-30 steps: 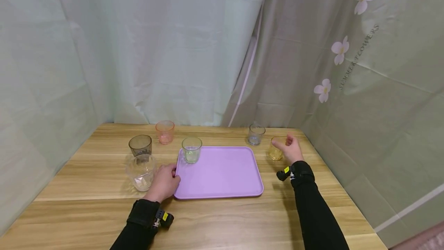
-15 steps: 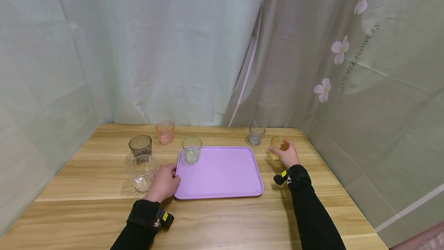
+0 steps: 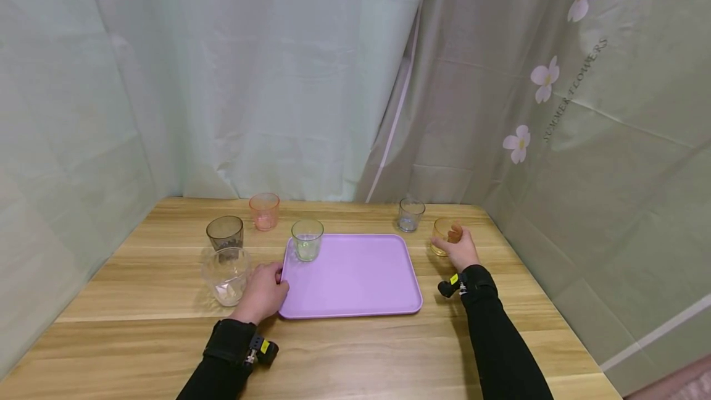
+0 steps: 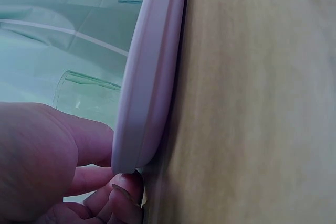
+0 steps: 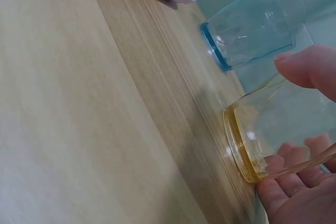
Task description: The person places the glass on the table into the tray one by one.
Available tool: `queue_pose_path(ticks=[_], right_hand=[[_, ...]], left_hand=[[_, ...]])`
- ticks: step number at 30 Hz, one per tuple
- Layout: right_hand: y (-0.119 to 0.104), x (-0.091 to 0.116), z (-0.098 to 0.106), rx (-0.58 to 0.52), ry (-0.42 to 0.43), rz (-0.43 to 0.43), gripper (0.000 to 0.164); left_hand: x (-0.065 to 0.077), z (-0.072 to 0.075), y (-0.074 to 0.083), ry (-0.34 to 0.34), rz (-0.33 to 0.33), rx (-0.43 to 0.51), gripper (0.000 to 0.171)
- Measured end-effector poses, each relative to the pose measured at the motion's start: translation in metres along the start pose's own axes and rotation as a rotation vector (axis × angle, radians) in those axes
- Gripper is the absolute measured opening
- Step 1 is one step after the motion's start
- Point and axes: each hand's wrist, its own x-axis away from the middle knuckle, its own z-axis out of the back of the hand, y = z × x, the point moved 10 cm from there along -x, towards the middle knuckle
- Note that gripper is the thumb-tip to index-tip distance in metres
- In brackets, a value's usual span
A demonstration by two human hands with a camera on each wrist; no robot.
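Observation:
My left hand (image 3: 263, 290) grips the left edge of a purple tray (image 3: 355, 283). In the left wrist view, the thumb lies over the tray's rim (image 4: 149, 77) and the fingertips reach below its corner. On the right, my right hand (image 3: 461, 250) holds a clear yellow glass (image 3: 440, 247) that stands upright on the wooden table. The right wrist view has the thumb on one side of that glass (image 5: 262, 129) and the other fingers curled round the opposite side. A light green glass (image 3: 307, 245) stands on the tray's back left corner.
Left of the tray stand a clear glass (image 3: 226, 283), a dark brown glass (image 3: 224, 233) and a pink glass (image 3: 264, 212). A bluish-grey glass (image 3: 410, 218) is behind the yellow one, to its left. Curtains (image 3: 278, 79) hang around the wooden table (image 3: 355, 363).
My right hand has come down and closed round the yellow glass, which stays in about the same place. My left hand and the tray have not visibly moved.

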Motion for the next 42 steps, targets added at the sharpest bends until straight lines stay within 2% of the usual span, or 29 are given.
queue_pose_path(ticks=[11, 18, 27, 33, 42], right_hand=[[0.006, -0.007, 0.003, 0.034, 0.003, -0.011, 0.088], [0.006, -0.008, 0.004, 0.035, -0.007, -0.011, 0.089], [-0.002, -0.004, 0.004, 0.044, -0.017, -0.023, 0.089], [-0.010, -0.001, 0.005, 0.052, -0.012, -0.005, 0.088], [-0.020, -0.002, 0.008, 0.016, -0.022, 0.009, 0.090]], left_hand=[[0.000, -0.002, -0.001, -0.020, 0.020, 0.006, 0.047], [0.000, -0.001, -0.001, -0.011, 0.009, 0.000, 0.045], [0.001, 0.005, 0.006, 0.032, -0.061, -0.003, 0.039], [0.002, 0.005, 0.007, 0.039, -0.073, -0.002, 0.035], [0.001, 0.003, 0.005, 0.030, -0.058, 0.007, 0.040]])
